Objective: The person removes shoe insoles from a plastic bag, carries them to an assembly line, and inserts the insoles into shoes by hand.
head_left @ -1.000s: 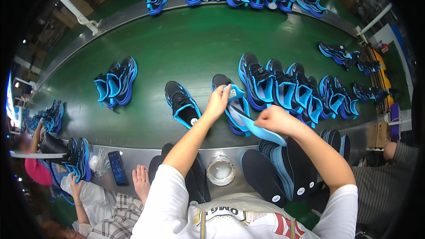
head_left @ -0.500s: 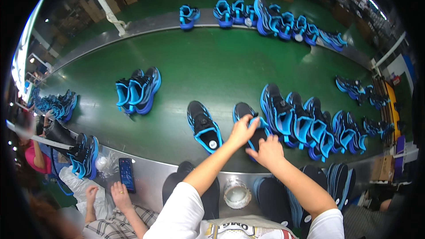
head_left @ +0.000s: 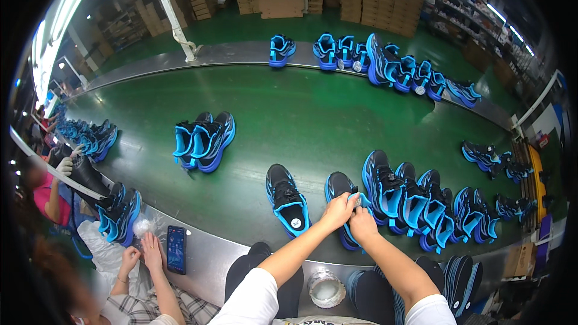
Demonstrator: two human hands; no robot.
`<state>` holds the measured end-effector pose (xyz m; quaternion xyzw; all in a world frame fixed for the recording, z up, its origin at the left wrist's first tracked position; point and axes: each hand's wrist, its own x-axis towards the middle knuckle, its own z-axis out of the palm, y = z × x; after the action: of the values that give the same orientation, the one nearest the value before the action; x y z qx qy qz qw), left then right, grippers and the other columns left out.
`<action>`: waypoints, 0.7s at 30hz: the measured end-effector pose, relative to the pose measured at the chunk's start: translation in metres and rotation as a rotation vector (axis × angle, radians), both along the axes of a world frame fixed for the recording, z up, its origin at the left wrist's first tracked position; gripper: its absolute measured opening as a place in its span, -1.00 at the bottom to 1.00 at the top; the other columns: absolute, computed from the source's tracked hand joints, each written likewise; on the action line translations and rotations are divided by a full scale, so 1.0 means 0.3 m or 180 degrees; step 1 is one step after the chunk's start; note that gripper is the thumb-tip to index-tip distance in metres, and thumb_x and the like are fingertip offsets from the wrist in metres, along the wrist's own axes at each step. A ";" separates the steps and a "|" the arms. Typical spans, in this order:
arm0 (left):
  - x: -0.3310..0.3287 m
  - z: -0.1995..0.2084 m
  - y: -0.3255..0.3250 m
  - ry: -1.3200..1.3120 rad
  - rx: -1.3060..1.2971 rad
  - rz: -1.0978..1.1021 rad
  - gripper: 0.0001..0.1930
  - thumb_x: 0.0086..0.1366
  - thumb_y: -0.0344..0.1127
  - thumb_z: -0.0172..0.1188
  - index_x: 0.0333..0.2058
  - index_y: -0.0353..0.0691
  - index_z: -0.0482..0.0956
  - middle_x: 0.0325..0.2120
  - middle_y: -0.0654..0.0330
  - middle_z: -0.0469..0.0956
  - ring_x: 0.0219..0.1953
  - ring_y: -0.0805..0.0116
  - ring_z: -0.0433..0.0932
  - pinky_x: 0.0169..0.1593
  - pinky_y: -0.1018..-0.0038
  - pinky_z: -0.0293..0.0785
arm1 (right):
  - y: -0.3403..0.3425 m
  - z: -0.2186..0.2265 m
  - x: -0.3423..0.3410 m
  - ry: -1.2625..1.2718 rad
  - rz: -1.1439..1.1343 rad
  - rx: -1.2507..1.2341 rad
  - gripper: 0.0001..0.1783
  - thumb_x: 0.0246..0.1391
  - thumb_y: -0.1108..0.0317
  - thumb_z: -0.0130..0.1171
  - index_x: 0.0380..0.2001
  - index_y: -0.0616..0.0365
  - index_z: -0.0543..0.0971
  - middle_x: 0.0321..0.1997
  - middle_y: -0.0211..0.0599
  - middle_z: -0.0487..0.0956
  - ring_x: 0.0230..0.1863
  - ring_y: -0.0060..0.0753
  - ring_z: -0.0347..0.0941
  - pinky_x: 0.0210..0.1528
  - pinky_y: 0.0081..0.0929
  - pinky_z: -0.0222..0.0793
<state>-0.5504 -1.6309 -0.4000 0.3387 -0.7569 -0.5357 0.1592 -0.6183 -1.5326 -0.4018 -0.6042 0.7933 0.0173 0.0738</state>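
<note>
A black and blue sneaker (head_left: 338,184) lies on the green belt (head_left: 253,93) in front of me, toe pointing away. My left hand (head_left: 338,210) is closed on its tongue and lace area. My right hand (head_left: 363,226) is closed at the blue collar of the same sneaker, close beside the left; its fingertips are partly hidden. To the left, apart from my hands, lies another sneaker (head_left: 285,195) with a round white sticker on its insole. A tight row of sneakers (head_left: 380,183) stands just right of my hands.
On the near metal ledge are a white pot (head_left: 326,287), black insoles (head_left: 365,289) and a phone (head_left: 176,250). A co-worker's hands (head_left: 150,253) are near the phone. One sneaker pair (head_left: 208,141) stands farther left. More sneakers (head_left: 402,72) line the far ledge.
My hands have come together at the sneaker's opening; the right one, loosely spread before, is now closed. The view has tilted up, and the co-worker's hands have moved closer together.
</note>
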 end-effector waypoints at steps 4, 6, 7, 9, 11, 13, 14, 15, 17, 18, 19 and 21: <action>0.009 0.007 0.022 0.0046 -0.0244 0.0173 -0.58 0.21 -0.02 -0.14 -0.30 -0.32 0.42 -0.43 -0.15 0.46 -0.30 -0.09 0.44 -0.27 0.22 0.36 | -0.010 0.035 -0.004 -0.0162 0.0005 0.0553 -0.78 -0.06 0.35 -0.12 -0.40 0.24 0.46 -0.30 -0.10 0.42 -0.26 -0.18 0.37 -0.25 -0.36 0.35; 0.011 0.007 0.030 0.0137 -0.0390 0.0269 -0.59 0.21 -0.03 -0.14 -0.28 -0.31 0.42 -0.41 -0.16 0.46 -0.29 -0.08 0.44 -0.26 0.23 0.36 | -0.005 0.052 -0.011 -0.0222 0.0076 0.0782 -0.74 -0.02 0.32 -0.15 -0.35 0.25 0.43 -0.28 -0.09 0.43 -0.23 -0.18 0.37 -0.22 -0.36 0.34; 0.010 0.005 0.028 0.0145 -0.0312 0.0201 -0.59 0.21 -0.03 -0.14 -0.26 -0.32 0.42 -0.39 -0.15 0.46 -0.28 -0.09 0.44 -0.25 0.23 0.36 | -0.004 0.048 -0.017 -0.0225 0.0076 0.0781 -0.74 -0.02 0.32 -0.15 -0.35 0.25 0.43 -0.28 -0.09 0.43 -0.23 -0.18 0.37 -0.22 -0.36 0.34; 0.011 0.002 0.026 0.0141 -0.0229 0.0134 -0.59 0.21 -0.04 -0.14 -0.25 -0.32 0.41 -0.38 -0.15 0.46 -0.26 -0.09 0.43 -0.23 0.24 0.36 | -0.003 0.032 -0.026 -0.0514 -0.0029 0.0443 -0.75 -0.04 0.32 -0.16 -0.37 0.29 0.40 -0.31 -0.07 0.44 -0.26 -0.12 0.38 -0.20 -0.32 0.31; 0.016 -0.004 0.031 0.0075 -0.0149 0.0143 -0.58 0.21 -0.05 -0.14 -0.21 -0.34 0.40 -0.36 -0.14 0.46 -0.25 -0.09 0.43 -0.20 0.26 0.36 | 0.006 0.017 -0.021 -0.0567 0.0001 0.0381 -0.75 -0.05 0.34 -0.16 -0.36 0.29 0.41 -0.30 -0.06 0.44 -0.24 -0.13 0.37 -0.17 -0.33 0.29; 0.014 0.010 0.044 0.0053 -0.0138 0.0132 -0.56 0.21 -0.05 -0.14 -0.19 -0.36 0.39 -0.33 -0.16 0.46 -0.23 -0.08 0.43 -0.17 0.28 0.35 | 0.013 0.015 -0.017 -0.0380 -0.0015 0.0406 -0.73 -0.05 0.34 -0.17 -0.34 0.30 0.41 -0.27 -0.05 0.43 -0.21 -0.14 0.36 -0.16 -0.34 0.28; 0.009 0.006 0.050 0.0073 -0.0240 0.0143 -0.56 0.21 -0.05 -0.14 -0.19 -0.37 0.39 -0.32 -0.17 0.45 -0.22 -0.08 0.43 -0.16 0.29 0.35 | 0.014 0.010 -0.025 -0.0382 0.0038 0.0582 -0.70 -0.06 0.34 -0.18 -0.30 0.29 0.42 -0.24 -0.04 0.43 -0.16 -0.14 0.33 -0.14 -0.34 0.26; 0.008 -0.001 0.053 0.0082 -0.0340 0.0154 -0.56 0.22 -0.05 -0.15 -0.19 -0.37 0.39 -0.31 -0.17 0.45 -0.21 -0.07 0.42 -0.16 0.30 0.35 | 0.008 0.010 -0.027 -0.0419 0.0017 0.0608 -0.70 -0.06 0.34 -0.18 -0.30 0.29 0.42 -0.24 -0.04 0.43 -0.16 -0.14 0.33 -0.14 -0.34 0.26; 0.002 -0.014 0.050 0.0242 -0.0440 0.0159 -0.59 0.22 -0.08 -0.14 -0.22 -0.37 0.39 -0.34 -0.17 0.45 -0.23 -0.07 0.43 -0.20 0.29 0.35 | 0.006 0.019 -0.035 -0.0151 0.0523 0.0940 -0.68 -0.05 0.33 -0.19 -0.28 0.27 0.44 -0.19 -0.05 0.43 -0.13 -0.14 0.31 -0.10 -0.35 0.22; -0.003 -0.007 0.042 0.0180 -0.0359 0.0066 -0.61 0.22 -0.09 -0.14 -0.26 -0.37 0.39 -0.37 -0.16 0.45 -0.25 -0.08 0.43 -0.23 0.28 0.35 | 0.003 0.010 -0.044 -0.0107 0.0627 0.1114 -0.67 -0.05 0.33 -0.20 -0.27 0.26 0.45 -0.17 -0.06 0.42 -0.10 -0.14 0.29 -0.08 -0.36 0.21; -0.004 -0.003 0.035 0.0117 -0.0258 -0.0036 -0.63 0.22 -0.11 -0.13 -0.30 -0.37 0.40 -0.40 -0.16 0.45 -0.28 -0.09 0.43 -0.27 0.28 0.34 | 0.000 -0.002 -0.054 -0.0075 0.0728 0.1303 -0.66 -0.05 0.33 -0.20 -0.26 0.25 0.46 -0.15 -0.06 0.42 -0.08 -0.14 0.28 -0.07 -0.36 0.19; 0.019 -0.025 0.024 0.0317 -0.0200 0.0140 -0.64 0.23 -0.11 -0.13 -0.34 -0.37 0.39 -0.50 -0.10 0.46 -0.38 0.04 0.46 -0.32 0.34 0.34 | -0.037 0.055 -0.040 0.0157 0.1362 0.1856 -0.66 -0.04 0.31 -0.20 -0.26 0.21 0.49 -0.11 -0.06 0.41 -0.06 -0.16 0.28 -0.07 -0.37 0.20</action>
<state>-0.5448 -1.6236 -0.4073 0.3231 -0.7568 -0.5243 0.2189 -0.6304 -1.5438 -0.3854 -0.7094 0.6122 0.2725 0.2186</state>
